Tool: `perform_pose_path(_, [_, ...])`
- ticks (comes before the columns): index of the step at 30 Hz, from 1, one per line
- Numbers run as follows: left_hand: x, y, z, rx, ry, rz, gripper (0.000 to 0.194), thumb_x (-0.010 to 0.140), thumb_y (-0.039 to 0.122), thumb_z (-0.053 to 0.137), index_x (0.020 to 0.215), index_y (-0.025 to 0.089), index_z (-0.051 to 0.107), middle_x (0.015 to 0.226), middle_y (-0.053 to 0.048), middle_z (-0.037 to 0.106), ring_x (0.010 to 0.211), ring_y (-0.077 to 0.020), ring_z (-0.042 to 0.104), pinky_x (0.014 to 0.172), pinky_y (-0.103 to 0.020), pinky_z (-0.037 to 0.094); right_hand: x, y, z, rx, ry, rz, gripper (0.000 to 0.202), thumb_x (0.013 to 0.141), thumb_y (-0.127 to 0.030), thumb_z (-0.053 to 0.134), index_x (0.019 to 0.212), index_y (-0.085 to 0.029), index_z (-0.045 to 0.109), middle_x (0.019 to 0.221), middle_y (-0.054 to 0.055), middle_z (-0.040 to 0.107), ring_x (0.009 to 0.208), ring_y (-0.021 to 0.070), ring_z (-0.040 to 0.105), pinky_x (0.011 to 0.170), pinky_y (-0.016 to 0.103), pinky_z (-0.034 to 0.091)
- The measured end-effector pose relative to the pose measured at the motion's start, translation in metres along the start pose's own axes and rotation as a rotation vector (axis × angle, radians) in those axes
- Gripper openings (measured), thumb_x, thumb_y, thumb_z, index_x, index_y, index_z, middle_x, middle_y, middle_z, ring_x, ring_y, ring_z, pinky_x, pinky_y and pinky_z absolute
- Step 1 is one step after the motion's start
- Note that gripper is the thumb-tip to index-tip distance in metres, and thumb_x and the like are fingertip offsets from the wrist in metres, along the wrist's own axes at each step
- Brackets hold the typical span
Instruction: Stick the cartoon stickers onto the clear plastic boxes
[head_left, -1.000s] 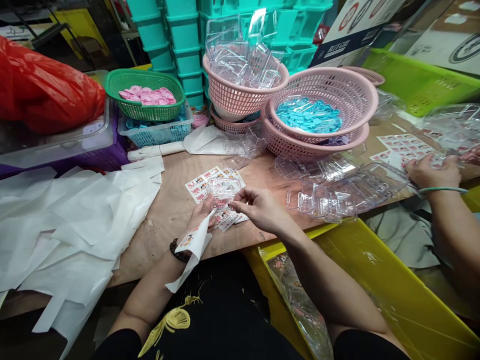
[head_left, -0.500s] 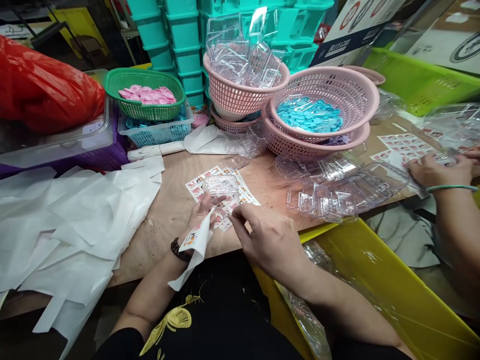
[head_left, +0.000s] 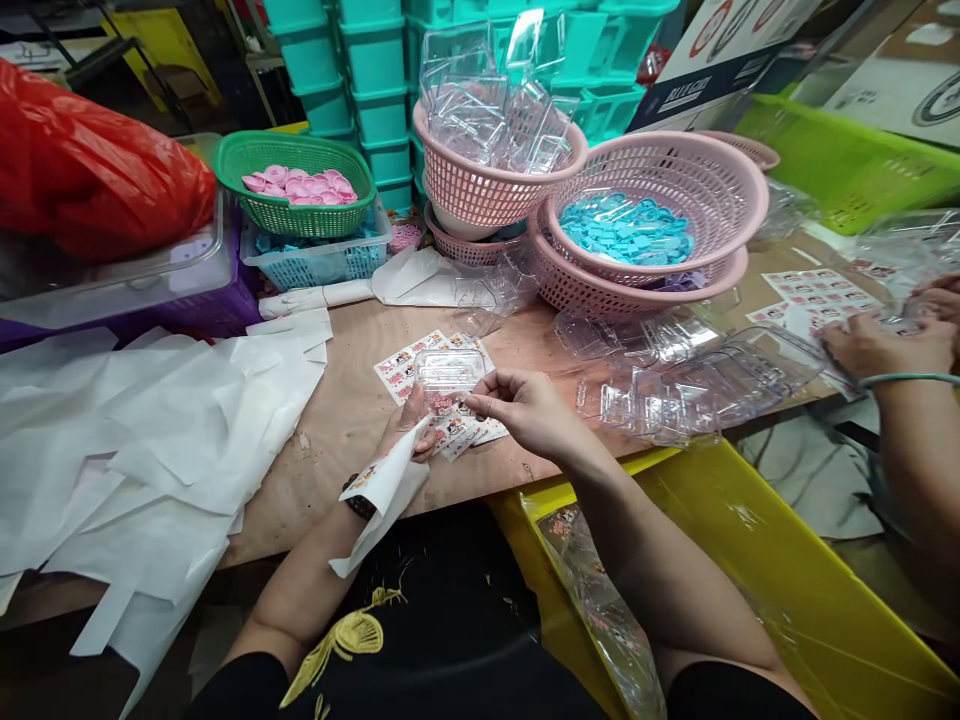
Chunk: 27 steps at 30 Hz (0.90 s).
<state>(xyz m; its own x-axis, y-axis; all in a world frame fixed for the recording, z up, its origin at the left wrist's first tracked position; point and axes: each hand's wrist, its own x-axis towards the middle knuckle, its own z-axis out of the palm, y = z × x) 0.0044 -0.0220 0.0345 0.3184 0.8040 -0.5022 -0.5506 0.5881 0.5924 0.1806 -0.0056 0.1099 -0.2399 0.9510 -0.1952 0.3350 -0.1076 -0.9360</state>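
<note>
My left hand (head_left: 409, 430) grips a small clear plastic case (head_left: 448, 368) by its lower left side, together with a curled white sticker sheet (head_left: 386, 492) that hangs down over the wrist. The fingers of my right hand (head_left: 517, 405) are pinched at the case's lower right edge, on a small printed sticker (head_left: 444, 401) that lies against the clear plastic. Beneath the case, printed sticker sheets (head_left: 397, 372) lie on the wooden table (head_left: 300, 450).
White backing papers (head_left: 150, 450) are heaped at left. Behind stand a green basket (head_left: 300, 215) of pink pieces and pink baskets (head_left: 637, 280) with blue pieces. Clear cases (head_left: 675, 395) lie at right, near another person's hands (head_left: 885, 345). A yellow bin (head_left: 787, 560) stands below.
My right hand has turned and moved up to the case's right edge. A printed sticker now shows on the lower part of the case. The hanging sheet has shifted slightly left.
</note>
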Motion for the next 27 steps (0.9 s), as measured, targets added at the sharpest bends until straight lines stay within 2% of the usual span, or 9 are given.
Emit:
perform_pose_path(7, [-0.008, 0.002, 0.003, 0.157, -0.01, 0.075, 0.053, 0.079, 0.069, 0.068, 0.07, 0.02, 0.048, 0.04, 0.007, 0.035, 0.032, -0.0047, 0.029, 0.036, -0.019, 0.015, 0.004, 0.002, 0.0, -0.013, -0.016, 0.001, 0.05, 0.064, -0.064, 0.075, 0.07, -0.016, 0.062, 0.066, 0.0, 0.06, 0.061, 0.0118, 0.048, 0.056, 0.027, 0.034])
perform_pose_path(11, [-0.01, 0.005, 0.006, 0.214, -0.015, 0.063, 0.055, 0.077, 0.073, 0.065, 0.075, 0.02, 0.052, 0.04, 0.007, 0.034, 0.033, -0.0051, 0.027, 0.037, -0.02, 0.015, 0.005, 0.002, 0.0, -0.022, -0.021, -0.003, 0.051, 0.065, -0.065, 0.075, 0.07, -0.016, 0.062, 0.064, -0.001, 0.058, 0.059, 0.0113, 0.047, 0.056, 0.027, 0.034])
perform_pose_path(19, [-0.017, 0.008, 0.011, 0.212, 0.023, 0.041, 0.054, 0.08, 0.072, 0.063, 0.086, 0.018, 0.059, 0.042, 0.007, 0.033, 0.034, -0.0052, 0.027, 0.039, -0.021, 0.014, 0.006, 0.001, 0.002, -0.024, -0.028, 0.002, 0.051, 0.065, -0.064, 0.075, 0.07, -0.015, 0.062, 0.064, 0.0, 0.06, 0.059, 0.0105, 0.047, 0.055, 0.026, 0.033])
perform_pose_path(23, [-0.019, 0.007, 0.011, 0.189, 0.013, 0.062, 0.051, 0.08, 0.069, 0.067, 0.08, 0.018, 0.057, 0.042, 0.007, 0.035, 0.034, -0.0044, 0.028, 0.039, -0.021, 0.015, 0.006, 0.002, 0.002, -0.034, -0.022, -0.012, 0.048, 0.067, -0.062, 0.073, 0.069, -0.016, 0.061, 0.064, 0.0, 0.059, 0.058, 0.0106, 0.047, 0.053, 0.025, 0.033])
perform_pose_path(27, [-0.013, 0.006, 0.01, 0.14, 0.045, 0.109, 0.049, 0.076, 0.063, 0.074, 0.075, 0.018, 0.056, 0.046, 0.007, 0.035, 0.035, -0.0038, 0.029, 0.038, -0.022, 0.014, 0.006, 0.002, 0.006, -0.144, 0.028, -0.021, 0.039, 0.075, -0.054, 0.071, 0.069, -0.017, 0.061, 0.063, -0.001, 0.06, 0.057, 0.0113, 0.049, 0.054, 0.025, 0.034])
